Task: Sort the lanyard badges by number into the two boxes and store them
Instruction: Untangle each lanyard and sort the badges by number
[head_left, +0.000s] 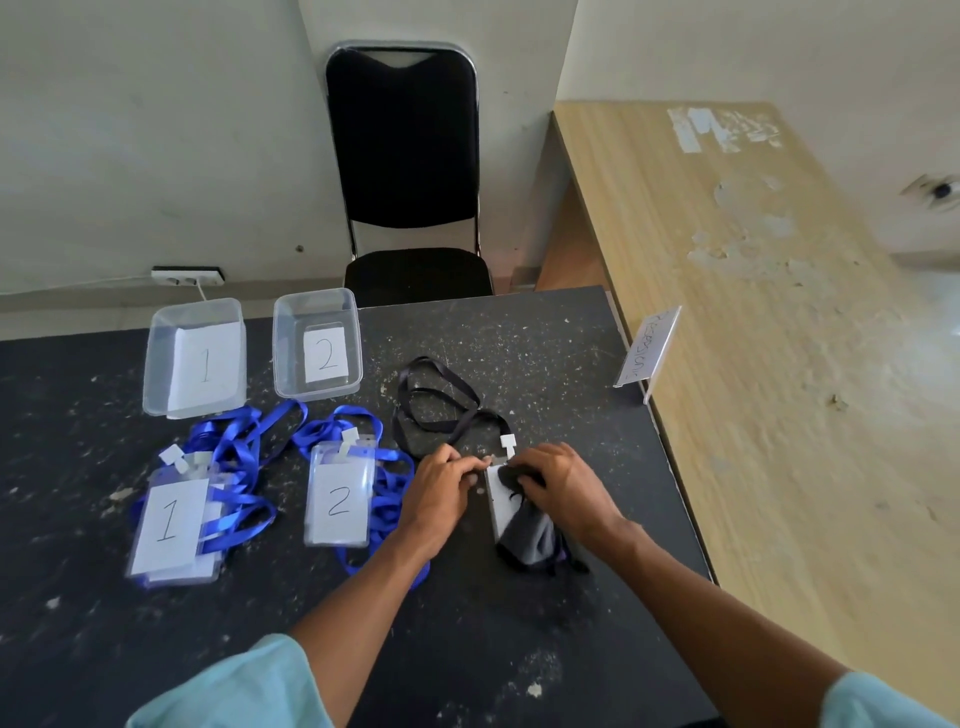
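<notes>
Two clear boxes stand at the back left of the dark table: box 1 (156, 384) and box 2 (283, 364), each with a numbered paper inside. A pile of badges marked 1 (169, 525) with blue lanyards lies in front of box 1. A badge marked 2 (340, 501) with a blue lanyard lies in front of box 2. My left hand (441, 491) and my right hand (563, 486) both pinch a badge with a black lanyard (498, 506) near its top. Its number is hidden. The black strap loops (436, 400) away behind it.
A black chair (402, 171) stands behind the table. A wooden desk (753, 312) adjoins on the right, with a small folded sign (647, 348) at its edge. A power strip (187, 275) lies on the floor by the wall.
</notes>
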